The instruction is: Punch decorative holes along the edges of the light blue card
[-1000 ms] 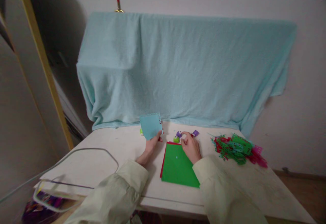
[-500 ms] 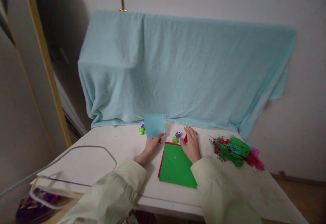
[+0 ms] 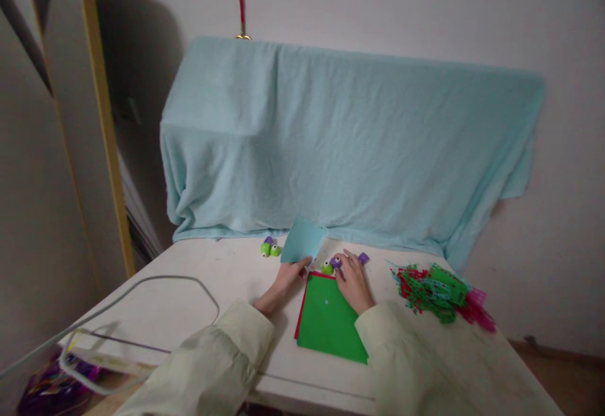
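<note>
My left hand (image 3: 289, 279) pinches a light blue sheet of paper (image 3: 302, 241) by its lower edge, tilted up above the far side of the table. My right hand (image 3: 353, 282) is closed about a small purple toy-like piece with a white eye (image 3: 336, 263), its fingers partly hiding it. A matching green piece (image 3: 326, 268) sits just left of it. Below both hands lies a green sheet (image 3: 331, 321) on top of a red sheet (image 3: 299, 318), whose edge shows at left. The right sleeve covers part of the green sheet.
Two green pieces with eyes (image 3: 270, 250) and a purple one stand left of the blue sheet. A small purple piece (image 3: 363, 258) lies beyond my right hand. Cut scraps (image 3: 439, 290) pile at right. A grey cable (image 3: 165, 277) loops at left; a blue cloth (image 3: 354, 145) hangs behind.
The blue sheet has tilted and swung to the right, uncovering another green piece. My right hand has moved onto the purple eyed piece, which has shifted slightly. The view has tipped upward a little.
</note>
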The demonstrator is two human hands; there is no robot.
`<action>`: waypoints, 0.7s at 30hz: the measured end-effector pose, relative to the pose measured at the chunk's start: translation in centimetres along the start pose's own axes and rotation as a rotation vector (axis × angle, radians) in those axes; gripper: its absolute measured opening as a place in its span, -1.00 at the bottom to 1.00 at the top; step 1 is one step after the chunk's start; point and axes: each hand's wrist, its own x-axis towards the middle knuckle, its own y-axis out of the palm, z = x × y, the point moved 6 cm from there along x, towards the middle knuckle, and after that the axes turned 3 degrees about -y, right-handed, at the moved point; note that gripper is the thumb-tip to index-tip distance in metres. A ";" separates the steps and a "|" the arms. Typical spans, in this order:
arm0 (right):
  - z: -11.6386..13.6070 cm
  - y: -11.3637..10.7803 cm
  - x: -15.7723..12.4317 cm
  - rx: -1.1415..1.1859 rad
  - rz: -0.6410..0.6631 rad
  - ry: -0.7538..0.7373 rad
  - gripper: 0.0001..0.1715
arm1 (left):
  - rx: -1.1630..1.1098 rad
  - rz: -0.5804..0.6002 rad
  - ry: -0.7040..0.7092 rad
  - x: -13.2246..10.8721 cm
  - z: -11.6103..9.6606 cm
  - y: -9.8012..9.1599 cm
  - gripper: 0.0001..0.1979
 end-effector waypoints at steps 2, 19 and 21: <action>-0.2 0.1 -0.1 0.004 -0.012 0.003 -0.59 | -0.071 0.058 0.003 -0.3 -0.4 0.6 -0.62; -1.3 1.1 -0.3 0.035 -0.040 -0.013 -0.57 | -0.251 0.163 0.095 -1.7 -2.7 1.3 -0.68; -1.4 1.1 -0.3 0.028 -0.044 -0.008 -0.59 | -0.238 0.159 0.095 -1.8 -2.9 1.4 -0.67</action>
